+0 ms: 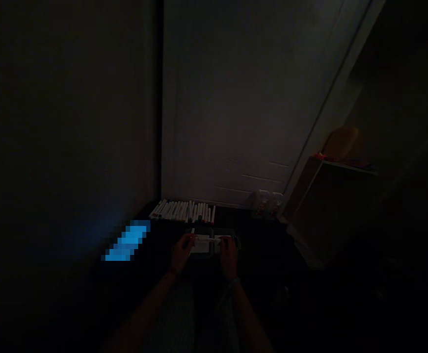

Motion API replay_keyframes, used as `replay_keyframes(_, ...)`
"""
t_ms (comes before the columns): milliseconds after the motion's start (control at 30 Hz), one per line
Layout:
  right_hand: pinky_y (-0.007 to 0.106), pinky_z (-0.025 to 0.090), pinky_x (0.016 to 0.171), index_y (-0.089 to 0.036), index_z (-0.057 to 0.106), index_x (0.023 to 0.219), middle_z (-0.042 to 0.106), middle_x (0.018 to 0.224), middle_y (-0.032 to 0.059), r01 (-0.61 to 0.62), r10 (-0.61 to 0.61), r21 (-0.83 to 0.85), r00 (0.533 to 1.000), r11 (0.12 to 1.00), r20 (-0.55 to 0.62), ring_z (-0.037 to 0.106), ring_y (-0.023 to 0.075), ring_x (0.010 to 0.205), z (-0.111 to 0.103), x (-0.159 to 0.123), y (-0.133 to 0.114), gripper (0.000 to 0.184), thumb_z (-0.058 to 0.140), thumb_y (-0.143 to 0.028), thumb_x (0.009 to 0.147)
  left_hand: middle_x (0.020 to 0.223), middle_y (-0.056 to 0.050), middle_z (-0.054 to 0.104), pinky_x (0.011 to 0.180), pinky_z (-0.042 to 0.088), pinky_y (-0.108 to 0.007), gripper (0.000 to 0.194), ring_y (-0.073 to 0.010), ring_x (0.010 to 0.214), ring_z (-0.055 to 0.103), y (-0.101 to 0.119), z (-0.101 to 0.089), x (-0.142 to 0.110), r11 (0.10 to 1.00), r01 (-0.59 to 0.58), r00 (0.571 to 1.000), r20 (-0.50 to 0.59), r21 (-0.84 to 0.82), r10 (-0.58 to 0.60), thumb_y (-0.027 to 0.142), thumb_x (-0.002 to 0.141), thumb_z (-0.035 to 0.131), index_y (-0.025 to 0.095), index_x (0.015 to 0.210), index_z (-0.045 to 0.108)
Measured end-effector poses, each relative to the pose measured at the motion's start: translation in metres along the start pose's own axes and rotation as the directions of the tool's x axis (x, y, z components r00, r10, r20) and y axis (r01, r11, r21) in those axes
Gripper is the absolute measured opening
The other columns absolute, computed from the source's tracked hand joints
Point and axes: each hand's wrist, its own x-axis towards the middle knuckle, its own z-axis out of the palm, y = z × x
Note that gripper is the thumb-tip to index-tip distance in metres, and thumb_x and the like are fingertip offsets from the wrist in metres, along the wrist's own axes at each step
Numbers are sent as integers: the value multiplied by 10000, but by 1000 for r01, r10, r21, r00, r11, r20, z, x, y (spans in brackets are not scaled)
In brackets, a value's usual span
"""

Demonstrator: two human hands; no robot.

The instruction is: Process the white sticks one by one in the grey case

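A slim white marker (211,239) lies between the 2 hands, its long axis running roughly from 9 to 3 o'clock as the person faces it. The left hand (179,251) has its fingertips closed at the 9 o'clock end, the right hand (229,255) at the 3 o'clock end. Neither hand is nearer, since both are at the marker, with a short gap between them.

The marker is above a clear container (211,251) that has 2 sections side by side. Each section shows a flat white sheet or card; the dim light hides any finer detail. Another narrow white thing (193,231) sticks up by the left fingers, too dark to name for sure.

From the hands, a row of white markers (184,211) lies at 11 o'clock near the wall (214,122), side by side, several with red, green or blue ends. At 2 o'clock stand 2 clear jars (261,205) with small contents that cannot be made out. A blurred blue glow (127,242) is at 9 o'clock, and a cabinet (304,189) is farther off at 2 o'clock.
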Motion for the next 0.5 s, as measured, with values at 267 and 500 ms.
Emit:
replay_keyframes(267, 258, 381, 773, -204, 557, 974, 582, 917, 47, -7, 7, 4, 1000, 1000, -9, 526, 151, 863, 1, 0, 6, 280, 320, -328, 892, 759, -26, 654, 760, 444, -286, 418, -191, 816, 593, 3, 1, 1, 998, 38, 999, 2, -44, -38, 519, 683, 531, 170, 896, 615)
replay_keyframes(500, 263, 394, 793, -207, 575, 1004, 596, 946, 49, 6, -7, 56, 1000, 998, 15, 538, 144, 872, 0, 1, 4, 322, 290, -319, 903, 772, -32, 651, 766, 441, -290, 407, -187, 819, 592, 1, 0, 0, 998, 12, 1000, 15, -67, -12, 499, 706, 523, 164, 924, 600)
